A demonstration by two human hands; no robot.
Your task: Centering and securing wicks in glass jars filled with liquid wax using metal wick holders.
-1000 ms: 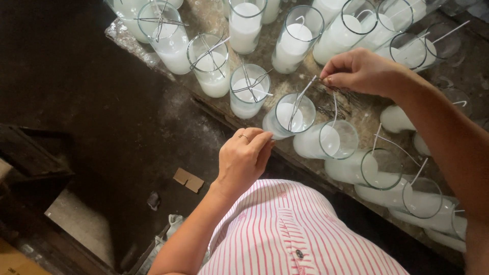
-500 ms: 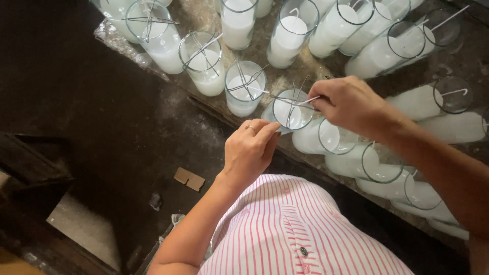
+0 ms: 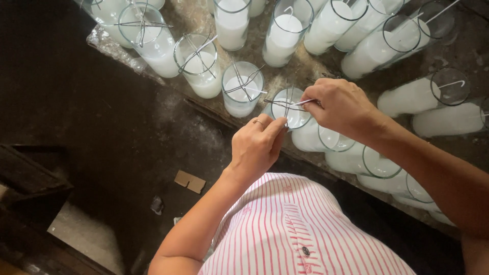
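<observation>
Tall glass jars filled with white wax stand in rows on a worktable. My right hand pinches a thin metal wire lying across the rim of the nearest glass jar. My left hand touches that same jar's near rim with its fingertips, a ring on one finger. Crossed wires rest on the jar to the left and on others further left.
More wax-filled jars stand close under my right forearm. A dark floor lies to the left, with a small piece of cardboard on it and a dark ledge at the far left.
My right hand has come down and left from the farther jars to the nearest jar, carrying the wire. My left hand has risen to that jar's rim.
</observation>
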